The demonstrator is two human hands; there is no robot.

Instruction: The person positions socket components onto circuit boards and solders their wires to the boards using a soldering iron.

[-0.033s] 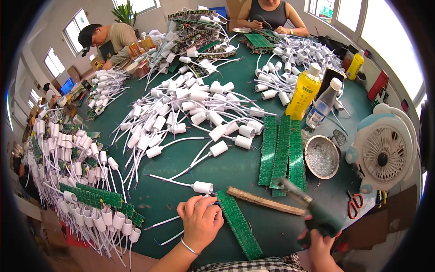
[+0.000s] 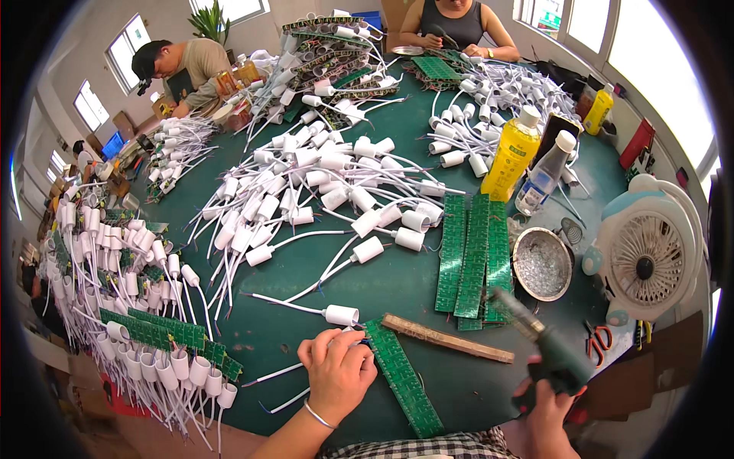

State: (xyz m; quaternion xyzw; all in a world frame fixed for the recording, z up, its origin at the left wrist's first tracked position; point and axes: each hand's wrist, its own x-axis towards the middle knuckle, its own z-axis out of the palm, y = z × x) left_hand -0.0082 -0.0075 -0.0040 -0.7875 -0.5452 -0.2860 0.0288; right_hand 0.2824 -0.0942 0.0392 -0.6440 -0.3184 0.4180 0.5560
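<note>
My left hand (image 2: 336, 375) is closed, its fingertips pinched at the thin wire ends beside a white cylindrical cap (image 2: 341, 315) with a white cable. Those fingertips meet the upper end of a green circuit board strip (image 2: 405, 382), which lies slanted before me. That end rests by a wooden stick (image 2: 451, 339). In my right hand (image 2: 547, 405) is a dark green pistol-shaped soldering gun (image 2: 562, 363), gripped by its handle. Its metal barrel points up and left, apart from the strip, toward more green board strips (image 2: 472, 260). The fingers hide exactly how the wires are held.
White cabled caps (image 2: 306, 183) are heaped mid-table; boards fitted with caps (image 2: 153, 329) stack at left. To the right are a metal bowl (image 2: 543, 264), yellow bottle (image 2: 511, 157), clear bottle (image 2: 544, 176), fan (image 2: 646, 260) and scissors (image 2: 599, 343). Two people work across the table.
My right hand and the soldering gun have shifted a little to the right, and the barrel has moved away from the wooden stick. My left hand stays in place.
</note>
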